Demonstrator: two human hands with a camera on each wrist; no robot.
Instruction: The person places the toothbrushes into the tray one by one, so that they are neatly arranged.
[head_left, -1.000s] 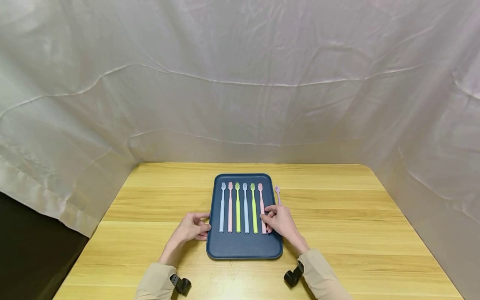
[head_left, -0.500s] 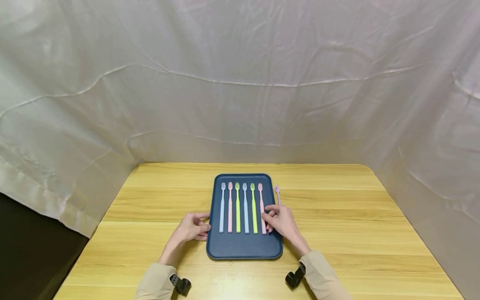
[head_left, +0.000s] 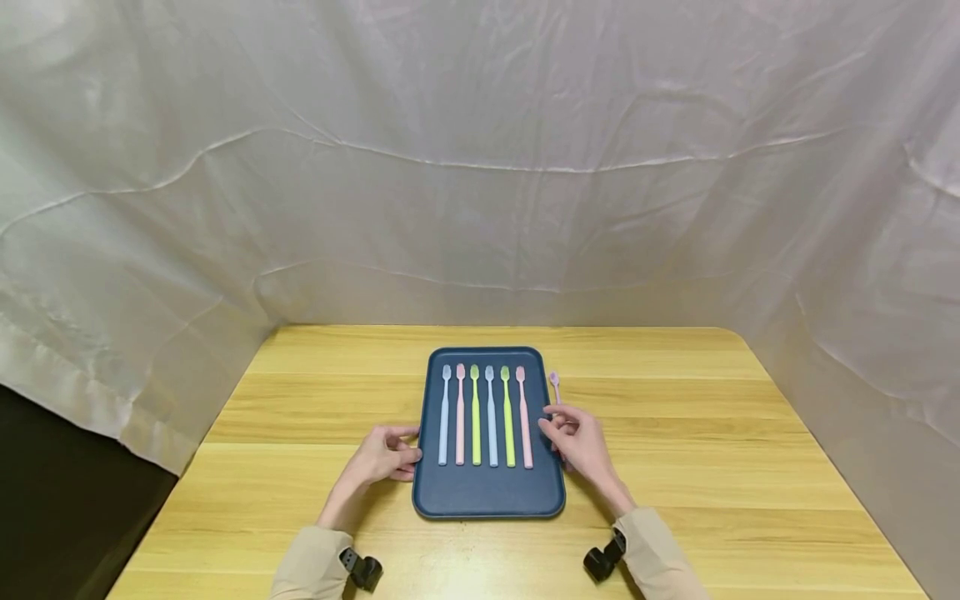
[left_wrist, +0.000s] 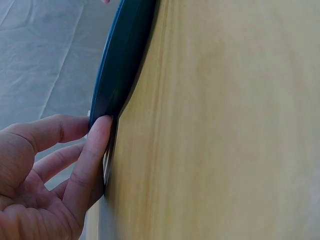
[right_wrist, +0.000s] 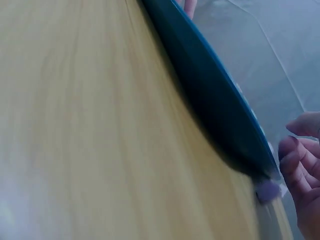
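Observation:
A dark blue tray [head_left: 487, 496] carries a row of toothbrushes: a light blue toothbrush [head_left: 443, 425] at the left, a pink toothbrush [head_left: 525, 425] at the right, with pink, yellow-green and blue ones between. My left hand [head_left: 385, 454] grips the tray's left rim; in the left wrist view thumb and fingers meet at the edge [left_wrist: 107, 95]. My right hand [head_left: 581, 442] is at the tray's right rim with bent fingers, nothing between them. A purple toothbrush [head_left: 555, 383] lies on the table just right of the tray, its handle mostly hidden behind that hand.
The wooden table [head_left: 712, 433] spreads out on both sides of the tray. A pale grey curtain [head_left: 480, 208] hangs behind and along the sides. Black wrist cameras sit at both cuffs.
My right hand has let go of the rightmost pink toothbrush and moved right, off the tray's inside to its right rim. The left hand and the tray have not moved.

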